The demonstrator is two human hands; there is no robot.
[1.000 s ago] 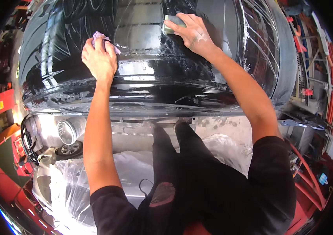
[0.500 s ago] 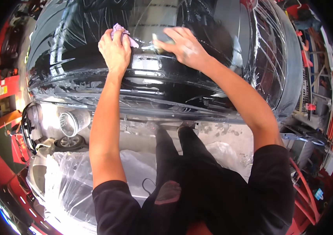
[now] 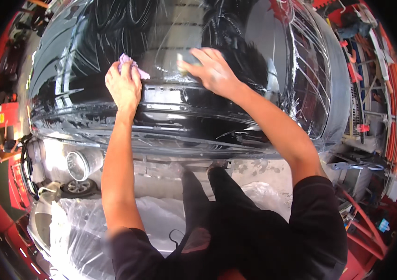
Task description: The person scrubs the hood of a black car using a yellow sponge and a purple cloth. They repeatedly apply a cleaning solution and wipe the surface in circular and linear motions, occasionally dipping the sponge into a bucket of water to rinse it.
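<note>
A glossy black car panel, streaked with whitish wet smears, curves across the upper middle. My left hand is closed over a crumpled pinkish-purple cloth on this panel. To its right, my right hand grips a pale grey-green pad between thumb and fingers, also at the panel. The fingers hide much of the pad, so its exact kind is unclear. White residue marks the back of my right hand.
Clear plastic film covers something behind me at the lower left. A clear round bucket and a small wheel are at the left. Metal racks and red bars line the right side.
The view has shifted, so car and floor appear lower in the picture. My left hand with the cloth sits slightly farther left; both hands keep their grip.
</note>
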